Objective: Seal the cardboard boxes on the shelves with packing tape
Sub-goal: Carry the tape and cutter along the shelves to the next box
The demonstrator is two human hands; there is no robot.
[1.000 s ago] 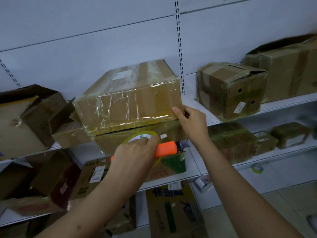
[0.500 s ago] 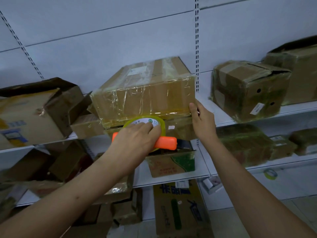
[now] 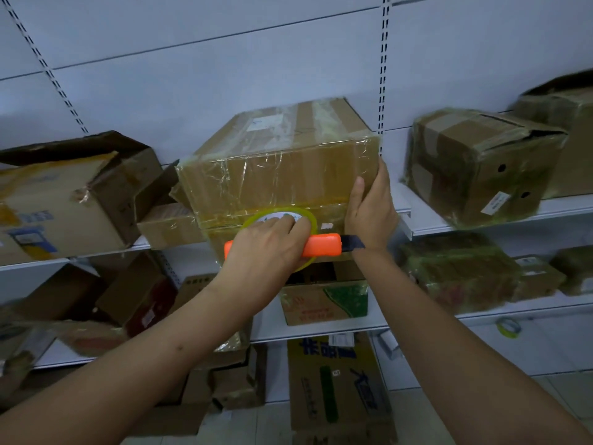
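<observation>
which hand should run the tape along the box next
Left, probably. The left hand already holds the tape roll and orange knife against the box; the right hand steadies its corner.

- Above the taped box the white back wall is bare, so there is free room over its top.
- To its right, a strip of bare shelf separates it from the wrapped box; the right hand fills that gap's front.
- To its left, the open torn box and a small box crowd in close.
- Below, the left hand, tape roll and orange knife block the front.
</observation>
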